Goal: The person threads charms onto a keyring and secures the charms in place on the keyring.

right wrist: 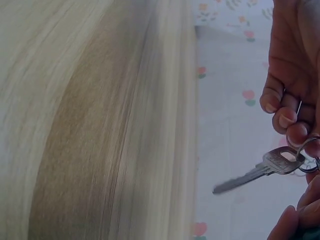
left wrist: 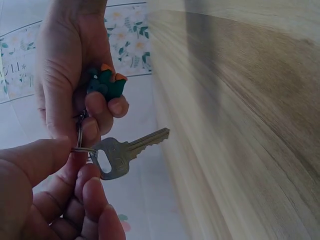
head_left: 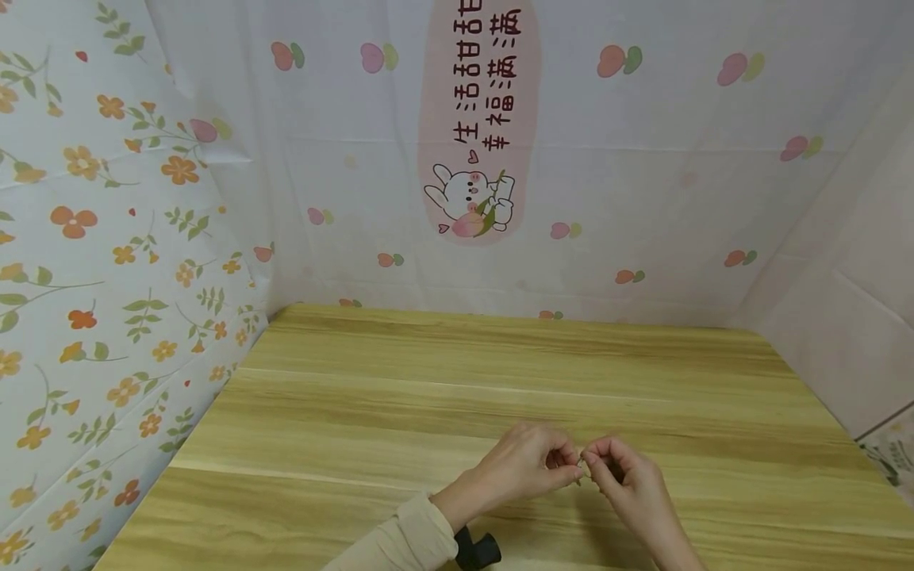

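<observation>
Both hands meet low in the head view, just above the wooden table [head_left: 400, 428]. My left hand [head_left: 524, 460] pinches a metal split ring [left wrist: 84, 149] between thumb and fingers. A silver key [left wrist: 116, 156] hangs on that ring, its blade pointing away from the fingers; the right wrist view shows the same key [right wrist: 281, 161]. My right hand [head_left: 631, 484] curls round a green figure charm with orange spikes [left wrist: 112, 89] and pinches near a short chain [left wrist: 80, 122] that leads to the ring. Fingertips hide part of the ring and chain.
A black object [head_left: 478, 551] shows beside the left sleeve [head_left: 417, 531] at the bottom of the head view. Behind the table hangs a white printed cloth [head_left: 343, 174], and a flowered cloth [head_left: 107, 238] covers the left side.
</observation>
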A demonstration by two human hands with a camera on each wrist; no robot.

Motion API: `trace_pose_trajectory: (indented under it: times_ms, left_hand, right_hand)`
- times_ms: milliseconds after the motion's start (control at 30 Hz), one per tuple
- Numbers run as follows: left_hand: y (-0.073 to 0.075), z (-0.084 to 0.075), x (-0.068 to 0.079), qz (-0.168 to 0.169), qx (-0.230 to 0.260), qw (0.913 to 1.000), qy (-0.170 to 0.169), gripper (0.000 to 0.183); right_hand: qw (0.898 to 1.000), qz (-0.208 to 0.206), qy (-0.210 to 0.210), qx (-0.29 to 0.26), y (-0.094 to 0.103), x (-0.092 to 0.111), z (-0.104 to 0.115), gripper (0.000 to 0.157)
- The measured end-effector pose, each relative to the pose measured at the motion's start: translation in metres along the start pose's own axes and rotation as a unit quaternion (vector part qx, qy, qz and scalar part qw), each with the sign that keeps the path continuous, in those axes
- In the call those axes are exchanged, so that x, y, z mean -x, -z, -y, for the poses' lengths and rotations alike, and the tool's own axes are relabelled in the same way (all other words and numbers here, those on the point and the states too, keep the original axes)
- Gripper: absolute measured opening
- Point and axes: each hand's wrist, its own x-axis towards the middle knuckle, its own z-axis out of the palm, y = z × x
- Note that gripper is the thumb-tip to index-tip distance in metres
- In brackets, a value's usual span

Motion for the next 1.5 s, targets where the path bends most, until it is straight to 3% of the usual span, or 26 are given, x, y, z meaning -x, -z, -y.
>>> trace_pose_trajectory:
  times_ms: [167,467,733,1000,1267,1500]
  left_hand:
    - [-0.0015,-0.0004,-0.0007,-0.001,-0.004,0.9998,0.021,0.012]
    - [-0.0023,0.0013,0.0007,-0.019,-0.014,0.9997,-0.007,0.011]
    - [-0.0018,0.0018,0.0000,-0.006,-0.011,0.9999,0.011,0.011]
    - [-0.0016,0.0032,0.0017,-0.018,-0.019,0.9996,-0.007,0.008]
    - [-0.0015,0.0020,0.0011,-0.009,-0.019,0.9997,0.012,0.010]
    - [-0.0028,0.0029,0.0026,-0.022,-0.022,0.9995,-0.007,0.010]
  right_hand:
    - [0.999,-0.015,0.021,0.023,-0.0029,0.0000,-0.0003,0.022]
    - [1.000,0.000,-0.026,0.014,-0.0017,-0.0017,0.0039,0.015]
    - [0.999,-0.012,0.025,0.029,-0.0037,-0.0003,0.0010,0.020]
    - [0.999,0.008,-0.037,0.010,-0.0015,-0.0005,0.0052,0.016]
    - [0.999,-0.012,0.035,0.025,-0.0048,0.0003,0.0011,0.021]
    - [0.999,-0.008,-0.011,0.036,-0.0047,-0.0005,0.0010,0.018]
